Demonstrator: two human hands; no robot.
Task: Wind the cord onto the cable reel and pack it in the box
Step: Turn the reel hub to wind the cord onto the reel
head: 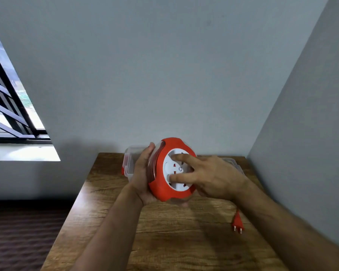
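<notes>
I hold a round orange cable reel (160,184) with a white socket face above the wooden table (164,241), tilted on edge. My left hand (142,178) grips its back and rim from the left. My right hand (211,177) rests on the white face with two fingers pressed into it. Orange cord shows wound inside the reel's clear side. The cord's loose end with its orange two-pin plug (237,222) lies on the table to the right, partly hidden under my right forearm. A clear plastic box (129,163) stands behind the reel at the table's far edge.
The table sits in a corner, with grey walls behind and to the right. A clear lid or second container (233,163) lies at the back right behind my right hand. A barred window (10,106) is at the left. Dark floor lies left of the table.
</notes>
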